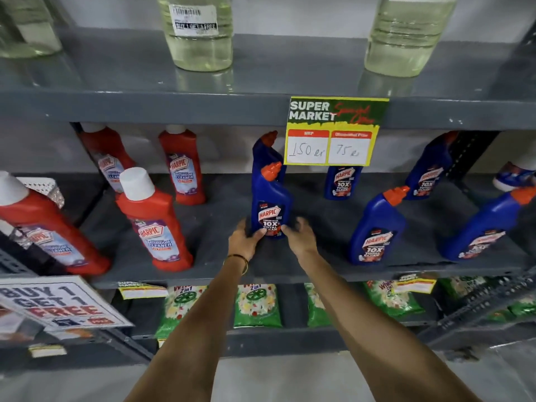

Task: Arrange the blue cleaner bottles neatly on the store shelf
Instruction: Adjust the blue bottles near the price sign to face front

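Observation:
A blue cleaner bottle with an orange cap stands upright in the middle of the grey shelf. My left hand grips its base from the left, and my right hand touches the base from the right. Directly behind it stands a second blue bottle. More blue bottles stand to the right: one near the front, one at the far right front, one half hidden behind the price sign, and one at the back.
Several red cleaner bottles fill the left part of the same shelf. A yellow and green price sign hangs from the upper shelf, which carries clear bottles. Green packets lie on the shelf below. A "buy 1 get 1 free" sign sits lower left.

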Demonstrator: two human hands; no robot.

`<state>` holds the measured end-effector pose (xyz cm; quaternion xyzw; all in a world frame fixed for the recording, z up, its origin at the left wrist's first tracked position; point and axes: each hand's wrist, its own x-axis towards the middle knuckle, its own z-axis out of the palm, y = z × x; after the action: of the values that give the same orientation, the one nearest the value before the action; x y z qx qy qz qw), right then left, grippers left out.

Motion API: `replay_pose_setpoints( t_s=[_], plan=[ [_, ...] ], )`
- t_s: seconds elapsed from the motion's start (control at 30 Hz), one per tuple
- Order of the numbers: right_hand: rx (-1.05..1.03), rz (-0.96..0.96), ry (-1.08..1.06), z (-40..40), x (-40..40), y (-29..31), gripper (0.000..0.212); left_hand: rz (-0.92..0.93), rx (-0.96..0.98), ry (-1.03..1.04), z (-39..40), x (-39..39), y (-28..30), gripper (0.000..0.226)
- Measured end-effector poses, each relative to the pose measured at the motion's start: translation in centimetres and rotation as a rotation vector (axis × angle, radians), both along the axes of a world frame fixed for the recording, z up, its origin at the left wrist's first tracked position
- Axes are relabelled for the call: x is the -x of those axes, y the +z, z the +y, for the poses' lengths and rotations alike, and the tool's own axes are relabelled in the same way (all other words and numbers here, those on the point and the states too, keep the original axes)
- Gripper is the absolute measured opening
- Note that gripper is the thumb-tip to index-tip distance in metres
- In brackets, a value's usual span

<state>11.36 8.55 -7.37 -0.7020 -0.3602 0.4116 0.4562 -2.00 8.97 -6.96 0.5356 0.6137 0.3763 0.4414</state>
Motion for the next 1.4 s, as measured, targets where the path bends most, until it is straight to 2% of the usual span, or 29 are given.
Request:
replay_pose_setpoints(
  t_s=[0.17, 0.4, 0.77, 0.9, 1.4],
  plan=[
    [-0.058, -0.009, 0.208, 1.5, -1.1, -0.2, 0.039, -0.014, -0.017, -0.005, 0.8, -0.8, 0.2, 0.042],
    [-0.021, 0.009, 0.310, 1.4, -1.9, -0.2, 0.043, -0.001, -0.011, 0.025, 0.8, -0.9, 0.3, 0.039],
    [-0.018, -0.132, 0.345, -4.1, -1.8, -0.3, 0.049, 0.031, -0.015, -0.012, -3.7, 0.2, -0.2, 0.044],
    [-0.033, -0.196, 0.337, -5.6, -1.5, -0.4, 0.044, 0.039, -0.016, -0.029, -5.2, 0.7, -0.1, 0.043],
    [-0.020, -0.229, 0.304, -7.3, -1.0, -0.3, 0.034, 0.110, -0.011, -0.024, -7.0, 0.7, 0.4, 0.040]
  ],
)
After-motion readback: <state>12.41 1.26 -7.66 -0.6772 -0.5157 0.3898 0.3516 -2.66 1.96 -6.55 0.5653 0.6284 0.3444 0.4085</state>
